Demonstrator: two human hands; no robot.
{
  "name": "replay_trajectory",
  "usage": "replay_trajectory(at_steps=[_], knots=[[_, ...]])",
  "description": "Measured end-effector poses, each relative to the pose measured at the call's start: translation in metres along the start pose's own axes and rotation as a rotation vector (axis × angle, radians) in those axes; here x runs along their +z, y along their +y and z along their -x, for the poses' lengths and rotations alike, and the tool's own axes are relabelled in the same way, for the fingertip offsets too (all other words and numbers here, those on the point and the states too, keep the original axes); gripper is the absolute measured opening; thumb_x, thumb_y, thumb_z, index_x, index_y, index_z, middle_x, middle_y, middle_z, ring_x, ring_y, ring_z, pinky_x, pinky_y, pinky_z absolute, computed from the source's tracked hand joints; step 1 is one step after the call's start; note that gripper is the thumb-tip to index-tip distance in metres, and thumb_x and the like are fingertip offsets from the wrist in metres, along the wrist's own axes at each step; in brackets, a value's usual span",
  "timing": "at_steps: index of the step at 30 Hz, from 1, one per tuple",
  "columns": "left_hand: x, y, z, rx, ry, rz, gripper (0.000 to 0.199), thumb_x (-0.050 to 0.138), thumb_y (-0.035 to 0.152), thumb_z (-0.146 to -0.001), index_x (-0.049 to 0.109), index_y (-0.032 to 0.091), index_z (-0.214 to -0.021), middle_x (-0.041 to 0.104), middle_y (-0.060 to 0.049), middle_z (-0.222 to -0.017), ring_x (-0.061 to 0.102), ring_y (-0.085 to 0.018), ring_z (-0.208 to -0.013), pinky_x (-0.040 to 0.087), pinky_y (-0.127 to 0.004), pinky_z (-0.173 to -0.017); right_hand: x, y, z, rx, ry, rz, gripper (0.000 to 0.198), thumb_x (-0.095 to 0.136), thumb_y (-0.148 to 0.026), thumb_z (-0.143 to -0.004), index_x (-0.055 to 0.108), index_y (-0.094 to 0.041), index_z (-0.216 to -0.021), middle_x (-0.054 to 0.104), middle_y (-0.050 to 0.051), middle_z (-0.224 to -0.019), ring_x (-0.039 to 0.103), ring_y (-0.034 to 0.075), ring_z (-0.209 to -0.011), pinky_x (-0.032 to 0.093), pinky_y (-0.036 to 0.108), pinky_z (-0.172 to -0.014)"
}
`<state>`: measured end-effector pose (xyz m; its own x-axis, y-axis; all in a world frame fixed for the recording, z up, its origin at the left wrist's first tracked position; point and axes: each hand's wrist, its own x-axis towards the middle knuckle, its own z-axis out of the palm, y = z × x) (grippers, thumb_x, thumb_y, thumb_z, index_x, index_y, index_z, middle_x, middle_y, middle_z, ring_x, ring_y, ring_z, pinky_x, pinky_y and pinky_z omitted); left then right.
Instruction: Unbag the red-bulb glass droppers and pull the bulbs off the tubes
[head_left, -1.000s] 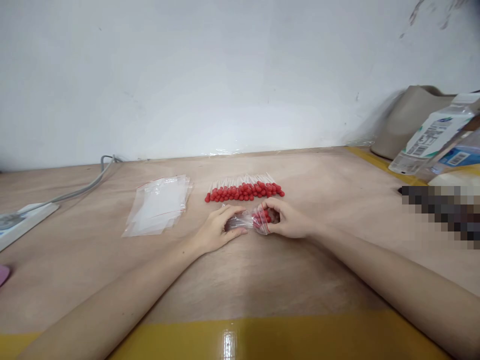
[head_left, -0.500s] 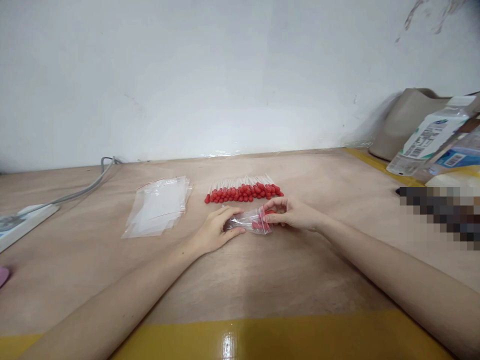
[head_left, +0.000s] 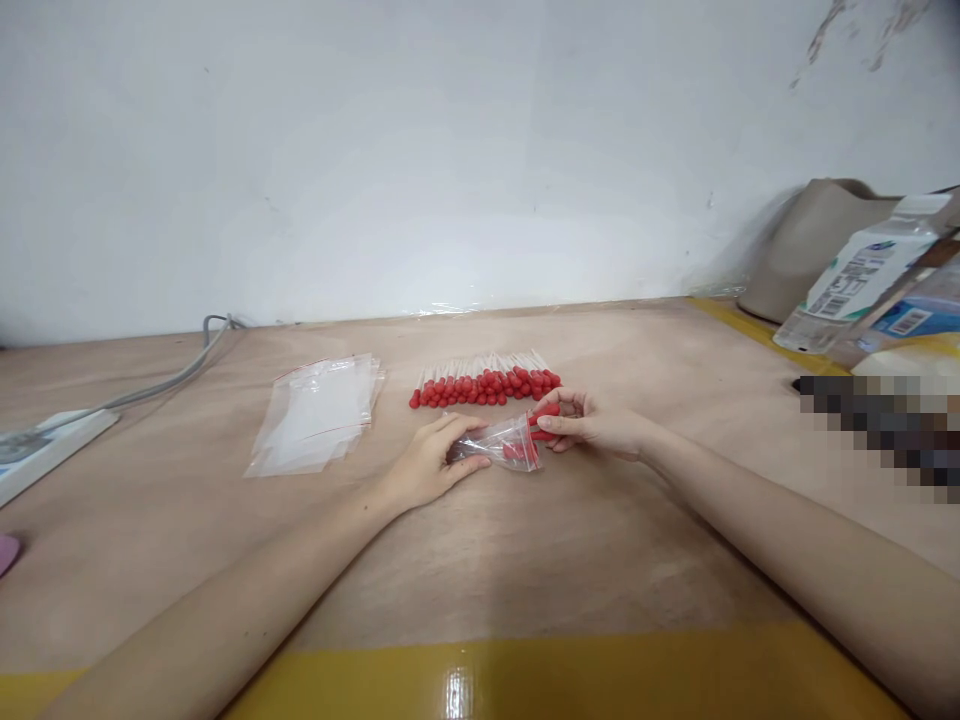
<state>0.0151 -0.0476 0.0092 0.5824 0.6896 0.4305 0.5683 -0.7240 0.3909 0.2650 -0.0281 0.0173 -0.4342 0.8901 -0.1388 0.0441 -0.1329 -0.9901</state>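
My left hand [head_left: 435, 458] is closed round the lower end of a clear zip bag [head_left: 491, 440], with its mouth turned to the right. Inside the bag lie white sticks with red tips near the mouth. At that mouth, my right hand [head_left: 589, 422] pinches red-tipped sticks [head_left: 549, 412]; their red ends show between the fingers and the rest is partly hidden. Just beyond both hands, a row of red-headed white sticks [head_left: 480, 385] lies on the table, heads toward me. To the left rests a loose stack of flat clear zip bags [head_left: 319, 415].
The brown-covered table [head_left: 450, 560] has a yellow tape strip [head_left: 360, 680] along its near edge. At left are a white power strip [head_left: 60, 450] and a grey cable [head_left: 172, 380]. A plastic bottle [head_left: 862, 275] leans by a grey-beige bin [head_left: 802, 240] at right, near a blurred dark object [head_left: 877, 425].
My right hand has shifted slightly to the right, and more of the red tips shows between its fingers. My left hand and the bag have stayed nearly still.
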Motion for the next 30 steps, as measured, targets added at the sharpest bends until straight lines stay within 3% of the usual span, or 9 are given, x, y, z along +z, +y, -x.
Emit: replay_trajectory(at_steps=[7, 14, 17, 21, 25, 28, 30], knots=[[0.002, -0.003, 0.001, 0.008, 0.008, -0.007, 0.033, 0.057, 0.036, -0.080, 0.052, 0.019, -0.107, 0.060, -0.004, -0.095, 0.055, -0.015, -0.080, 0.045, -0.026, -0.067, 0.006, 0.003, 0.002, 0.004, 0.005, -0.053, 0.030, 0.073, -0.028, -0.063, 0.058, -0.017, -0.087, 0.061, 0.002, -0.088, 0.061, 0.010, -0.075, 0.055, 0.023, -0.067], [0.001, -0.003, 0.000, 0.012, 0.001, 0.014, 0.032, 0.056, 0.036, -0.080, 0.052, 0.019, -0.107, 0.060, -0.005, -0.096, 0.055, -0.015, -0.081, 0.045, -0.027, -0.068, 0.007, 0.004, 0.000, -0.075, 0.031, -0.007, 0.026, 0.074, -0.028, -0.060, 0.061, -0.016, -0.078, 0.063, -0.001, -0.070, 0.056, 0.007, -0.061, 0.048, 0.022, -0.062], [0.001, -0.002, 0.000, 0.009, -0.003, 0.019, 0.032, 0.056, 0.036, -0.080, 0.052, 0.019, -0.107, 0.060, -0.005, -0.097, 0.055, -0.016, -0.083, 0.045, -0.028, -0.071, -0.007, -0.012, 0.004, -0.129, 0.085, 0.123, 0.024, 0.074, -0.031, -0.059, 0.063, -0.015, -0.072, 0.062, -0.001, -0.065, 0.053, 0.008, -0.056, 0.045, 0.023, -0.057], [0.001, -0.003, 0.001, -0.007, -0.001, 0.015, 0.032, 0.057, 0.035, -0.080, 0.052, 0.019, -0.107, 0.060, -0.005, -0.098, 0.055, -0.016, -0.084, 0.045, -0.028, -0.072, -0.048, -0.049, 0.021, -0.162, 0.189, 0.379, 0.022, 0.073, -0.033, -0.059, 0.065, -0.016, -0.072, 0.065, 0.003, -0.068, 0.054, 0.011, -0.059, 0.045, 0.024, -0.056], [0.001, -0.002, 0.001, 0.000, 0.001, 0.017, 0.032, 0.056, 0.036, -0.080, 0.052, 0.019, -0.106, 0.060, -0.005, -0.096, 0.055, -0.015, -0.082, 0.044, -0.028, -0.071, -0.080, -0.068, 0.031, -0.305, 0.426, 0.370, 0.025, 0.073, -0.035, -0.059, 0.065, -0.016, -0.073, 0.066, 0.004, -0.069, 0.056, 0.012, -0.059, 0.047, 0.026, -0.060], [0.001, -0.002, 0.001, 0.001, 0.005, 0.017, 0.032, 0.056, 0.036, -0.080, 0.052, 0.018, -0.106, 0.059, -0.005, -0.095, 0.055, -0.015, -0.080, 0.044, -0.027, -0.070, -0.080, -0.056, 0.019, -0.426, 0.741, 0.430, 0.025, 0.070, -0.037, -0.062, 0.065, -0.016, -0.076, 0.066, 0.006, -0.072, 0.059, 0.015, -0.065, 0.049, 0.031, -0.064], [0.001, -0.002, 0.001, 0.001, 0.001, 0.019, 0.031, 0.056, 0.035, -0.080, 0.052, 0.018, -0.105, 0.059, -0.004, -0.095, 0.054, -0.015, -0.080, 0.044, -0.027, -0.070, -0.072, -0.038, 0.005, -0.480, 0.840, 0.555, 0.024, 0.067, -0.037, -0.065, 0.065, -0.017, -0.078, 0.066, 0.006, -0.074, 0.060, 0.018, -0.067, 0.049, 0.033, -0.065]])
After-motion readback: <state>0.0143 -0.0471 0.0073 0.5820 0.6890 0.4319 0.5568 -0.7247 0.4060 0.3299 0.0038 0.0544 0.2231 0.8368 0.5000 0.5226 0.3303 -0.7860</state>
